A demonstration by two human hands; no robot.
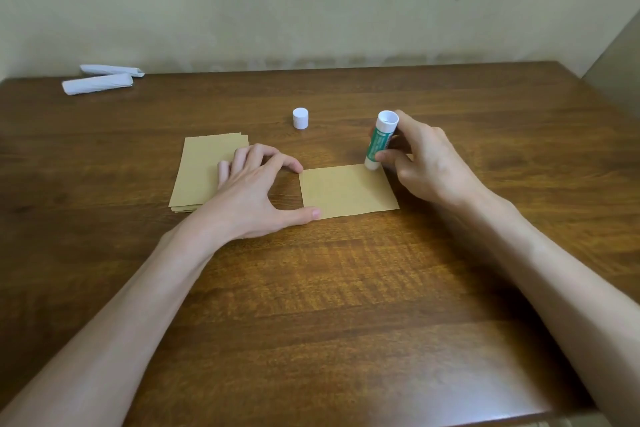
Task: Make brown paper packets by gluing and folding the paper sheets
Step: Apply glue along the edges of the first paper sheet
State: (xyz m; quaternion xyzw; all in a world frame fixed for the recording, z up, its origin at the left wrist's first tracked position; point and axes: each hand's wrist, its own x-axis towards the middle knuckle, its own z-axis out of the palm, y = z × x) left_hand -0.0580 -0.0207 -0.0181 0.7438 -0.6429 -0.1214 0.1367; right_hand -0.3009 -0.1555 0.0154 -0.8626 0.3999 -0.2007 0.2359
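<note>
A brown paper piece [348,191] lies flat on the wooden table [346,288]. My left hand [258,189] presses its left edge with spread index fingertip and thumb tip. My right hand [420,160] grips a green and white glue stick [379,141], held tilted with its lower end touching the paper's far right corner. The glue stick's white cap [300,118] stands on the table behind the paper. A stack of several brown sheets [204,172] lies to the left, partly under my left hand.
Two folded white paper pieces [104,79] lie at the table's far left corner. A plain wall stands right behind the table. The table's front edge shows at the lower right.
</note>
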